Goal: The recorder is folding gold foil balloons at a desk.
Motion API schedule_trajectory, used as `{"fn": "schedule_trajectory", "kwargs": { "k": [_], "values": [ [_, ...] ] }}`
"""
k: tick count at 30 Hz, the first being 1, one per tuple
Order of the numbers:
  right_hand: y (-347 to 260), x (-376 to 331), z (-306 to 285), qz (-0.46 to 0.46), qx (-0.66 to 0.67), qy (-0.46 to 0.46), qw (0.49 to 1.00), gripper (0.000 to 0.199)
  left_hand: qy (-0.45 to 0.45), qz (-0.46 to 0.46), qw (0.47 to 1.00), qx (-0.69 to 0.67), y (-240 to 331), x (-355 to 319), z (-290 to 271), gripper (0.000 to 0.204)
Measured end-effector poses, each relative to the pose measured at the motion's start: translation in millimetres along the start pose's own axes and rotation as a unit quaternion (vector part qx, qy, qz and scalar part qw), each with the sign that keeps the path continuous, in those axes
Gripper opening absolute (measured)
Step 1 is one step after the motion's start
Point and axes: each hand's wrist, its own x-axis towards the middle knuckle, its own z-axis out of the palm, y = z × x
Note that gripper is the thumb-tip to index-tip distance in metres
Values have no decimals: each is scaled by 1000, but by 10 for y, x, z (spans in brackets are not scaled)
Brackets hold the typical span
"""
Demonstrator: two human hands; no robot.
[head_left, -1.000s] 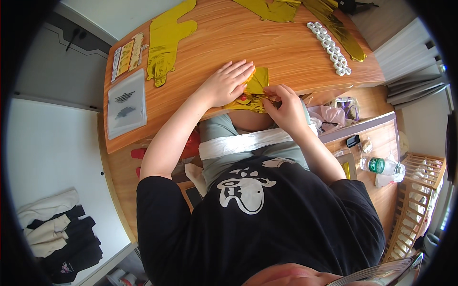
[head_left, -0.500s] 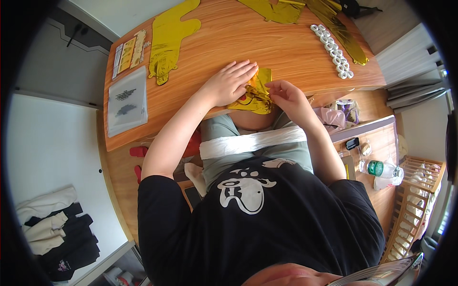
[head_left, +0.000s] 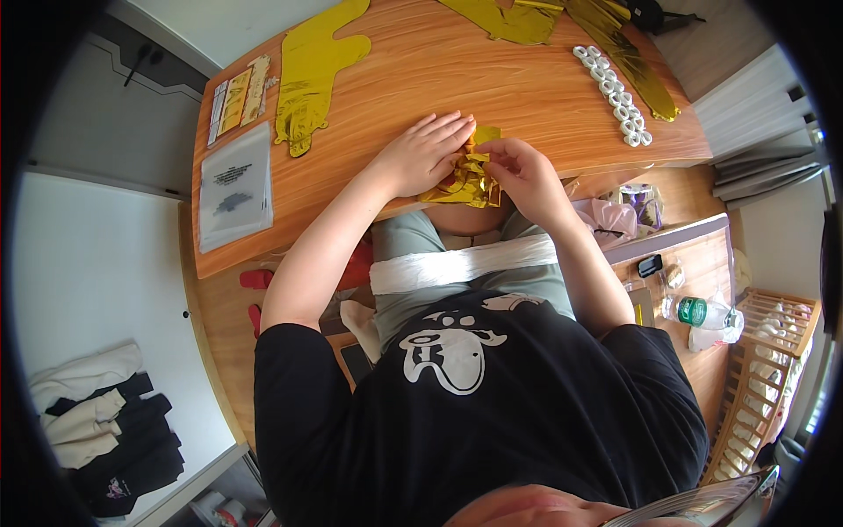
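Note:
A crumpled, shiny gold foil balloon (head_left: 474, 189) lies flat at the near edge of the wooden table, partly hanging over it. My left hand (head_left: 426, 156) rests on its left side, with the fingers stretched out and the palm down. On its right side my right hand (head_left: 524, 174) is closed, pinching a fold of the foil between thumb and fingers. Part of the foil is hidden under both hands. Another flat gold foil balloon (head_left: 318, 70) is spread out at the table's far left.
On the table (head_left: 395, 79) lie clear plastic bags (head_left: 235, 189) and printed cards (head_left: 233, 105) at the left. Several white ribbon rolls (head_left: 619, 98) line the right, beside a long gold foil piece (head_left: 628, 61). A lower side table holds a plastic bottle (head_left: 702, 312).
My right hand has moved slightly left and inward, folding the foil's right part over toward my left hand. The left hand stays in place.

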Motion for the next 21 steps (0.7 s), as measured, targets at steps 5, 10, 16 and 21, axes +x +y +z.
{"fn": "schedule_trajectory", "kwargs": {
  "k": [5, 10, 16, 21],
  "values": [
    [32, -76, -15, 29, -55, 7, 998, 23, -3, 17, 999, 29, -7, -7, -6, 61],
    [20, -134, -25, 19, -131, 45, 990, 16, -9, 15, 999, 35, 2, -11, -1, 59],
    [114, -168, -72, -131, -217, 49, 966, 14, -10, 10, 999, 44, 32, -4, -13, 60],
    [251, -289, -160, -252, -283, 25, 925, 19, -17, 6, 999, 28, 47, 3, -34, 61]
  ]
}}
